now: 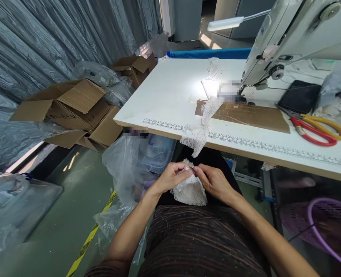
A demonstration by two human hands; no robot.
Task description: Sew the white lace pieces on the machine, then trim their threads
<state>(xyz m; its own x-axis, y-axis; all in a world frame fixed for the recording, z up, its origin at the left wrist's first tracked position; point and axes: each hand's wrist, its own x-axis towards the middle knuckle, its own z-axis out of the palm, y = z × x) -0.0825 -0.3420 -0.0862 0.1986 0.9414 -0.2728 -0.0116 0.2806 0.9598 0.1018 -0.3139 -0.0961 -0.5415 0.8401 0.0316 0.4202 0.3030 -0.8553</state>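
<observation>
Over my lap, my left hand (pixel 173 177) and my right hand (pixel 213 181) are both closed in a pinch on a bunch of white lace (pixel 190 190), fingertips nearly touching at its top edge. A strip of the same white lace trim (pixel 199 132) hangs over the front edge of the white sewing table (pixel 170 96) just above my hands and runs back toward the needle of the white sewing machine (pixel 288 34). A brown cardboard sheet (pixel 251 115) lies flat on the table under the machine.
Red and yellow-handled scissors (pixel 317 129) lie at the table's right, next to a black tablet (pixel 299 96). Open cardboard boxes (pixel 72 111) and clear plastic bags (pixel 124 161) sit on the floor at left. A purple basket (pixel 332 227) stands under the table at right.
</observation>
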